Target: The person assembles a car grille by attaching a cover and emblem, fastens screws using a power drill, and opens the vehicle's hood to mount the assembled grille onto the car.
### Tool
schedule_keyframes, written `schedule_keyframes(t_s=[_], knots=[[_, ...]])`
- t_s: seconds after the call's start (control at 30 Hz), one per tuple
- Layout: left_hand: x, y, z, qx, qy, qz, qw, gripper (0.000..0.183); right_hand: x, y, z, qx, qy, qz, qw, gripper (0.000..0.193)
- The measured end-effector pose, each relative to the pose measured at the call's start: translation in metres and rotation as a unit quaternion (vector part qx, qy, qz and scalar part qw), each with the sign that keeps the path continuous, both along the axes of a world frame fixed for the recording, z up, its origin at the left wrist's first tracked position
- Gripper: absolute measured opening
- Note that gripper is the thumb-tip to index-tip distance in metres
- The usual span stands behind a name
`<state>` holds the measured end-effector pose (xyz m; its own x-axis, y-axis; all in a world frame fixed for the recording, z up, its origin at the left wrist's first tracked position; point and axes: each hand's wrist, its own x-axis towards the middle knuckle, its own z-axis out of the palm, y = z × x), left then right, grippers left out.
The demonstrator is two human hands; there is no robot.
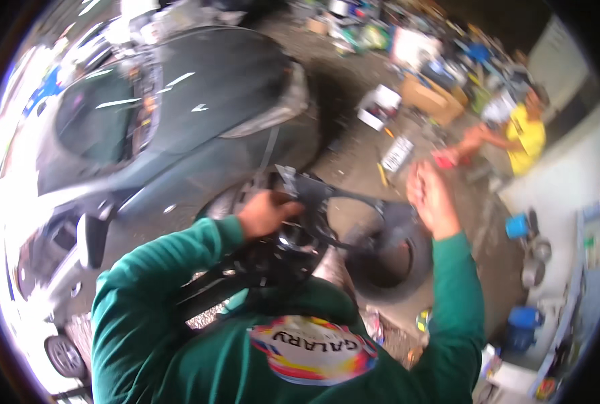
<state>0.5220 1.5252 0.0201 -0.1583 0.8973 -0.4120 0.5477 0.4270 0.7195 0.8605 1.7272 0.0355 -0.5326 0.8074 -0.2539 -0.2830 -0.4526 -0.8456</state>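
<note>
My left hand (271,213) is closed on the left end of a black plastic car part (358,193), a frame-like piece with a large rounded opening. Just past that piece's right end, my right hand (429,192) is raised with its fingers curled together; whatever they hold, if anything, is too blurred to name. Below the black part a black tire (416,266) lies on the floor. More dark, shiny parts (293,239) sit close under my left hand, and I cannot make out their kind.
A dark grey car (212,87) stands close on the left. At the right, a person in a yellow shirt (525,138) sits low by the wall. A white box (379,106), a cardboard box (426,97) and a license plate (397,153) lie on the floor ahead, before heaped clutter.
</note>
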Motion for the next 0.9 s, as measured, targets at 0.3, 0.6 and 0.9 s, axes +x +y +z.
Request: schedule_keyframes(t_s=[0.3, 0.6, 0.9], knots=[[0.015, 0.224, 0.048, -0.003, -0.023, -0.001, 1.0, 0.044, 0.074, 0.191, 0.099, 0.249, -0.28, 0.056, 0.925, 0.019], [0.059, 0.368, 0.093, -0.009, -0.02, -0.059, 0.998, 0.048, 0.122, 0.232, 0.096, 0.515, -0.533, -0.066, 0.668, 0.029], [0.076, 0.496, 0.075, -0.002, -0.082, -0.123, 0.989, 0.049, 0.149, 0.289, 0.104, 0.447, -0.484, -0.12, 0.742, 0.024]])
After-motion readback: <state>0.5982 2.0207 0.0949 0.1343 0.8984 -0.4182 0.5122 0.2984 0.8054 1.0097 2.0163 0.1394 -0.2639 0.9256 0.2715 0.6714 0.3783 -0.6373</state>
